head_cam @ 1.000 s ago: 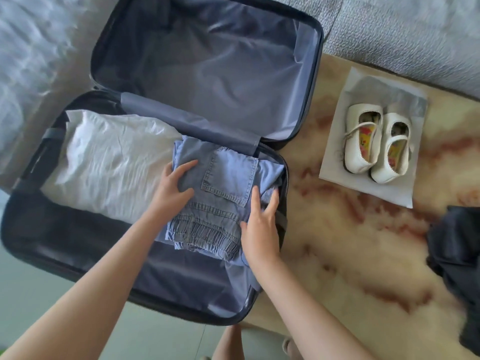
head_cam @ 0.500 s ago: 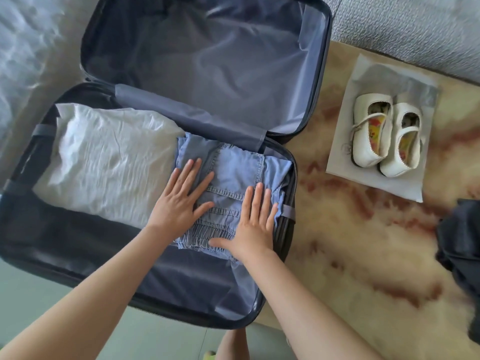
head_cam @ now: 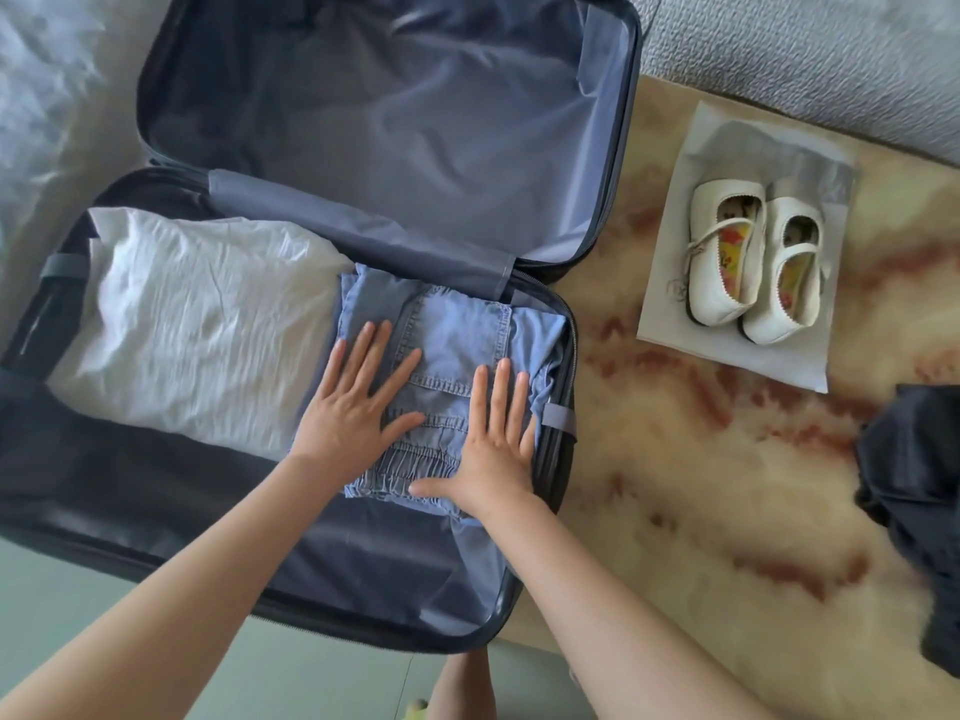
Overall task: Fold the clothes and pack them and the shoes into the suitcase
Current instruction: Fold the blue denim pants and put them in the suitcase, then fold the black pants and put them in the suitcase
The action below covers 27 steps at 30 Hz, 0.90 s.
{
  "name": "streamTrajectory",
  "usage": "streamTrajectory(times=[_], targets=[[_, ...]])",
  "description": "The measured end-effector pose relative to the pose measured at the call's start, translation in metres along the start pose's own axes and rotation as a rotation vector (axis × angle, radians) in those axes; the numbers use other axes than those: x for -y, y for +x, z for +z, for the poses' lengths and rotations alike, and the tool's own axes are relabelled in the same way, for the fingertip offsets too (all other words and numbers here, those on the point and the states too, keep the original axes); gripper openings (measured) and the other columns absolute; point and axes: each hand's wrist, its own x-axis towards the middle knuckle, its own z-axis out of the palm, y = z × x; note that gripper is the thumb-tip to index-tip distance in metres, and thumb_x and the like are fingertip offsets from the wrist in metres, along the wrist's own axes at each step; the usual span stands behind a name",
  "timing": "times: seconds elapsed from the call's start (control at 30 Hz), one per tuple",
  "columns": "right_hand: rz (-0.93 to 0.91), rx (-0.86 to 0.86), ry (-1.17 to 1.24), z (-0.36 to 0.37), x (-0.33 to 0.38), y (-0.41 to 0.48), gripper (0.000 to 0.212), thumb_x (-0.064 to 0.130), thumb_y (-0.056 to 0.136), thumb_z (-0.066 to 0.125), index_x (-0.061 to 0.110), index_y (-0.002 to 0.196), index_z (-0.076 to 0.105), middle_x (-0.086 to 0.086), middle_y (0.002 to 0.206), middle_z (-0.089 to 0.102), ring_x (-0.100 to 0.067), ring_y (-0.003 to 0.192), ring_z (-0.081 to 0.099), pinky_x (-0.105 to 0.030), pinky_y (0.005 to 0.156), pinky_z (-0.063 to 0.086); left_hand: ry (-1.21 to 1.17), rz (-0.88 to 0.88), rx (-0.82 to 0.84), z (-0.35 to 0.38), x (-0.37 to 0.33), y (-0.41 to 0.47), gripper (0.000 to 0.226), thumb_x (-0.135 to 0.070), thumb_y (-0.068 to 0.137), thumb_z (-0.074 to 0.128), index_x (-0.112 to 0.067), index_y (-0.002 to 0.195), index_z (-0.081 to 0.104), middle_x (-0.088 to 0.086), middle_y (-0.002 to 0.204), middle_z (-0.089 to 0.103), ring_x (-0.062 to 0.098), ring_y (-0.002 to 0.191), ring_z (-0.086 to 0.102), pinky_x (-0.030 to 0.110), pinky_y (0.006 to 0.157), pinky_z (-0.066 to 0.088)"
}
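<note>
A dark suitcase (head_cam: 524,579) lies open on the floor, its lid propped up at the back. In its lower half a folded white garment (head_cam: 192,330) sits on the left and folded light-blue denim (head_cam: 457,335) on the right. My left hand (head_cam: 353,402) and my right hand (head_cam: 493,444) both press flat on the denim, fingers straight and spread. A pair of white strap shoes (head_cam: 753,262) stands on a white bag (head_cam: 670,324) to the right of the suitcase. A dark garment (head_cam: 914,511) lies crumpled at the right edge.
The suitcase's front part, lined in grey-blue, holds nothing. A cream and rust fluffy rug (head_cam: 701,511) lies under the shoes and dark garment. A grey textured couch (head_cam: 805,59) runs along the back right. Pale green floor (head_cam: 260,662) shows at the front.
My hands went from gripping the denim's sides to lying flat on top of it. The right hand has slid slightly toward the suitcase's right wall.
</note>
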Motion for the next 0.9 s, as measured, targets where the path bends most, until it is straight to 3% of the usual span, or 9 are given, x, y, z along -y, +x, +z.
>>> streamTrajectory(times=[0.1,0.2,0.33,0.47,0.57,0.67,0.77,0.9], targets=[[-0.004,0.002,0.029,-0.001,0.002,0.002,0.143,0.069,0.063,0.070,0.015,0.139,-0.039,-0.006,0.140,-0.051,-0.027,0.129,-0.046,-0.043,0.103,-0.022,0.004,-0.017,0.054,-0.003,0.000,0.004,0.072,-0.064,0.094,0.011,-0.020,0.149,0.027,0.021,0.156,0.019,0.032,0.145,0.013,0.044,0.119,0.001],[-0.070,-0.065,0.209,-0.011,0.004,-0.004,0.138,0.057,0.068,0.076,0.022,0.140,-0.036,-0.005,0.144,-0.047,-0.023,0.134,-0.040,-0.044,0.113,-0.011,-0.030,-0.047,0.045,-0.011,-0.005,0.006,0.069,-0.058,0.091,0.027,-0.018,0.146,0.036,0.020,0.155,0.023,0.034,0.143,0.015,0.045,0.117,-0.002],[-0.157,-0.228,0.414,-0.030,-0.003,-0.020,0.124,0.037,0.074,0.079,0.024,0.149,-0.019,-0.003,0.153,-0.032,-0.021,0.147,-0.012,-0.036,0.119,0.011,-0.143,-0.115,-0.078,-0.030,-0.016,0.005,0.062,-0.045,0.091,0.035,-0.016,0.144,0.040,0.016,0.155,0.023,0.033,0.144,0.016,0.044,0.116,-0.004],[-0.184,-0.253,0.605,-0.050,-0.022,-0.042,0.108,0.023,0.080,0.076,0.027,0.152,-0.004,0.004,0.155,-0.024,-0.017,0.146,0.011,-0.034,0.111,0.034,-0.341,-0.269,-0.168,-0.058,-0.042,0.015,0.053,-0.030,0.096,0.050,-0.014,0.145,0.038,0.015,0.155,0.023,0.032,0.145,0.015,0.046,0.117,-0.002],[-0.166,-0.325,0.629,-0.061,-0.042,-0.054,0.099,0.020,0.083,0.073,0.024,0.151,0.002,0.002,0.157,-0.014,-0.013,0.142,0.018,-0.024,0.105,0.034,-0.443,-0.288,-0.218,-0.079,-0.075,0.031,0.049,-0.021,0.095,0.054,-0.014,0.143,0.042,0.014,0.153,0.028,0.032,0.145,0.017,0.047,0.117,0.003],[-0.114,-0.370,0.636,-0.071,-0.067,-0.062,0.098,0.020,0.081,0.074,0.022,0.151,0.005,-0.001,0.157,-0.012,-0.017,0.141,0.024,-0.029,0.103,0.039,-0.495,-0.284,-0.184,-0.095,-0.111,0.045,0.051,-0.024,0.096,0.053,-0.018,0.144,0.038,0.012,0.155,0.026,0.029,0.145,0.015,0.042,0.117,0.001],[-0.056,-0.369,0.688,-0.082,-0.101,-0.072,0.099,0.025,0.080,0.076,0.022,0.151,0.007,-0.002,0.156,-0.009,-0.013,0.137,0.021,-0.017,0.097,0.029,-0.605,-0.255,-0.132,-0.107,-0.146,0.056,0.050,-0.021,0.096,0.054,-0.016,0.143,0.040,0.013,0.153,0.029,0.031,0.140,0.027,0.042,0.115,0.016],[0.046,-0.343,0.737,-0.089,-0.163,-0.090,0.098,0.029,0.079,0.076,0.024,0.151,0.009,0.000,0.156,-0.007,-0.016,0.136,0.031,-0.020,0.094,0.033,-0.659,-0.171,-0.074,-0.114,-0.200,0.063,0.046,-0.016,0.095,0.054,-0.014,0.141,0.045,0.012,0.149,0.036,0.029,0.138,0.031,0.039,0.114,0.022]])
